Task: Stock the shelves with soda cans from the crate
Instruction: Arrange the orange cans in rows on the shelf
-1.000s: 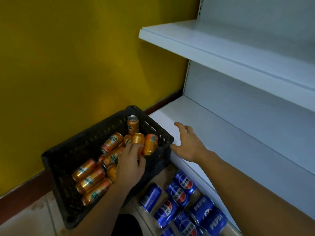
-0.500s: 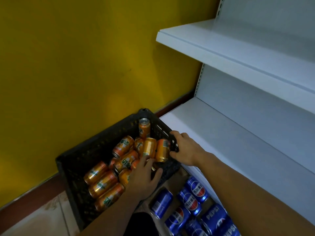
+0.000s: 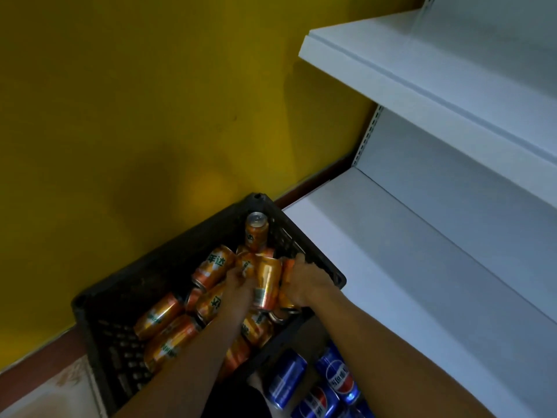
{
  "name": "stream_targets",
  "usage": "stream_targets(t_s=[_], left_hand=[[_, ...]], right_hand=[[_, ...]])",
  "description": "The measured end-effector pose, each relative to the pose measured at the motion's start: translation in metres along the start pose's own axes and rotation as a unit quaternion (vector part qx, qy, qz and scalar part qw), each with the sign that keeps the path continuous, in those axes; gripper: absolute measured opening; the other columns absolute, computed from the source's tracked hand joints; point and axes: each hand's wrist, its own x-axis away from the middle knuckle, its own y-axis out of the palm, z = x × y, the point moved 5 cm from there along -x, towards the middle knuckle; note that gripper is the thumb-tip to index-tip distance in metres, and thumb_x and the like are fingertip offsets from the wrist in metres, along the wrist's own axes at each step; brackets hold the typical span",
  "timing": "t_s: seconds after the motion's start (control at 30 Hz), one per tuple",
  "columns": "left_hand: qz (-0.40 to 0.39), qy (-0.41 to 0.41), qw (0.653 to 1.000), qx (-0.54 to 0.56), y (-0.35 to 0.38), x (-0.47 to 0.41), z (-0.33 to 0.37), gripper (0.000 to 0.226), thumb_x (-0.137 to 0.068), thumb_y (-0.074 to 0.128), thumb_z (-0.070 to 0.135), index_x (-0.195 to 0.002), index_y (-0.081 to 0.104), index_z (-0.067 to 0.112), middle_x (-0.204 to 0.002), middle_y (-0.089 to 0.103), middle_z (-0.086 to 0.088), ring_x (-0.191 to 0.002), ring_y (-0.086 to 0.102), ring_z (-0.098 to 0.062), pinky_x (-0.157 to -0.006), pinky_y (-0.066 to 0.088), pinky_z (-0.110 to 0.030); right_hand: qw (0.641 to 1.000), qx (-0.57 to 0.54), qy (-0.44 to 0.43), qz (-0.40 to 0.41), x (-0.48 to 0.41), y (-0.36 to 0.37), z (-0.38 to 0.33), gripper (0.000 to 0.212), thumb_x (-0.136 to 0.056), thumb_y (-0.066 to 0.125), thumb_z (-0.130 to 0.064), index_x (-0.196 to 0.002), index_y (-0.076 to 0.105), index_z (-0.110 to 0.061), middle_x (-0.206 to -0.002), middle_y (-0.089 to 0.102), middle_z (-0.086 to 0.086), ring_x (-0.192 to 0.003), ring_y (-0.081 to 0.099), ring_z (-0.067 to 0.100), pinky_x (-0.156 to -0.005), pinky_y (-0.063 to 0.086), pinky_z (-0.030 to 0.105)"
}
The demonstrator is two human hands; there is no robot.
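Head view: black slatted plastic crate [image 3: 120, 351] on floor against yellow wall [image 3: 150, 101], tilted, right corner touching near edge of lower white metal shelf [image 3: 407, 251]; upper white metal shelf [image 3: 422, 79] above it, both bare in visible part; crate loaded with orange aluminium soda cans [image 3: 164, 330], most lying on sides, one upright orange can [image 3: 256, 229] in far corner; both hands inside crate at right end; left hand [image 3: 238, 292] curled among cans, fingers touching lying orange can with green lettering [image 3: 212, 268], whether clenched on it cannot tell; right hand [image 3: 304, 282] wrapped round orange can partly hidden behind palm [image 3: 287, 274], fingers over crate rim side; shiny orange can [image 3: 266, 282] standing tilted between both hands, touching both; blue Pepsi cans [image 3: 337, 378] lying on floor near right, just beside crate and under shelf edge; patterned floor tile [image 3: 45, 393] at near left.
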Motion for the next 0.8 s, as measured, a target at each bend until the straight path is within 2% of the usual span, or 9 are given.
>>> stream_targets(t_s=[0.1, 0.23, 0.3, 0.37, 0.53, 0.6, 0.63, 0.73, 0.8], left_hand=[[-0.058, -0.026, 0.992, -0.113, 0.012, -0.018, -0.002, 0.075, -0.092, 0.067, 0.033, -0.153, 0.025, 0.025, -0.145, 0.046, -0.004, -0.125, 0.054, -0.029, -0.097, 0.051, -0.044], [-0.1, -0.018, 0.978, -0.182, 0.019, -0.035, -0.007, 0.094, -0.061, 0.081, 0.041, -0.142, 0.038, 0.021, -0.131, 0.059, -0.006, -0.116, 0.059, -0.023, -0.1, 0.05, -0.05], [-0.1, 0.001, 0.979, -0.177, 0.021, -0.033, -0.003, 0.077, -0.069, 0.085, 0.023, -0.134, 0.043, 0.019, -0.12, 0.061, -0.002, -0.112, 0.06, -0.021, -0.101, 0.05, -0.049], [-0.094, 0.011, 0.984, -0.153, 0.019, -0.027, -0.002, 0.076, -0.077, 0.082, 0.011, -0.138, 0.037, 0.018, -0.118, 0.058, 0.003, -0.113, 0.058, -0.019, -0.101, 0.049, -0.045], [-0.047, 0.064, 0.993, -0.081, -0.01, 0.003, 0.015, 0.085, -0.076, 0.085, 0.026, -0.144, 0.034, 0.028, -0.129, 0.06, 0.002, -0.116, 0.061, -0.018, -0.093, 0.055, -0.044], [-0.039, 0.112, 0.991, -0.062, -0.017, 0.02, 0.036, 0.07, -0.08, 0.082, 0.019, -0.135, 0.041, 0.028, -0.117, 0.062, 0.01, -0.105, 0.062, -0.008, -0.081, 0.053, -0.027], [-0.043, 0.13, 0.989, -0.057, -0.018, 0.029, 0.048, 0.067, -0.081, 0.081, 0.017, -0.134, 0.041, 0.029, -0.115, 0.062, 0.011, -0.103, 0.062, -0.006, -0.08, 0.052, -0.026], [-0.058, 0.176, 0.982, -0.027, -0.016, 0.052, 0.088, 0.07, -0.079, 0.081, 0.012, -0.136, 0.044, 0.029, -0.118, 0.066, 0.002, -0.102, 0.068, -0.014, -0.085, 0.057, -0.038], [-0.07, 0.213, 0.975, -0.013, -0.008, 0.071, 0.115, 0.07, -0.079, 0.081, 0.01, -0.135, 0.045, 0.031, -0.12, 0.066, 0.005, -0.103, 0.068, -0.011, -0.086, 0.057, -0.038]], right_hand=[[0.998, -0.05, 0.04, -0.002, -0.023, 0.012, 0.002, 0.095, -0.089, 0.068, -0.033, -0.154, 0.001, -0.017, -0.142, 0.048, 0.016, -0.127, 0.052, 0.035, -0.102, 0.045, 0.044], [0.992, -0.104, 0.063, 0.038, -0.041, 0.022, 0.004, 0.098, -0.082, 0.077, -0.025, -0.151, 0.005, -0.024, -0.138, 0.043, 0.022, -0.123, 0.053, 0.038, -0.099, 0.048, 0.044], [0.991, -0.115, 0.061, 0.031, -0.041, 0.026, 0.007, 0.102, -0.082, 0.077, -0.022, -0.152, 0.004, -0.028, -0.142, 0.036, 0.023, -0.125, 0.05, 0.04, -0.098, 0.049, 0.043], [0.989, -0.142, 0.034, 0.028, -0.037, 0.024, 0.009, 0.1, -0.081, 0.078, -0.024, -0.151, 0.006, -0.032, -0.142, 0.036, 0.02, -0.123, 0.051, 0.039, -0.095, 0.05, 0.042], [0.97, -0.228, -0.067, 0.047, -0.016, -0.007, 0.004, 0.098, -0.068, 0.085, -0.031, -0.143, 0.024, -0.029, -0.129, 0.05, 0.006, -0.109, 0.054, 0.02, -0.086, 0.053, 0.034], [0.952, -0.283, -0.096, 0.066, -0.001, -0.024, -0.003, 0.089, -0.07, 0.084, -0.028, -0.141, 0.031, -0.028, -0.122, 0.051, -0.002, -0.102, 0.055, 0.013, -0.08, 0.052, 0.028], [0.939, -0.318, -0.104, 0.078, 0.009, -0.033, -0.007, 0.086, -0.07, 0.084, -0.026, -0.139, 0.034, -0.029, -0.118, 0.052, -0.004, -0.099, 0.056, 0.011, -0.079, 0.053, 0.027], [0.892, -0.416, -0.122, 0.126, 0.042, -0.061, -0.013, 0.077, -0.07, 0.084, -0.019, -0.132, 0.041, -0.034, -0.11, 0.056, -0.005, -0.095, 0.062, 0.012, -0.08, 0.059, 0.037], [0.861, -0.461, -0.139, 0.161, 0.067, -0.08, -0.01, 0.074, -0.072, 0.083, -0.012, -0.13, 0.042, -0.034, -0.112, 0.055, -0.004, -0.095, 0.062, 0.012, -0.075, 0.06, 0.033]])
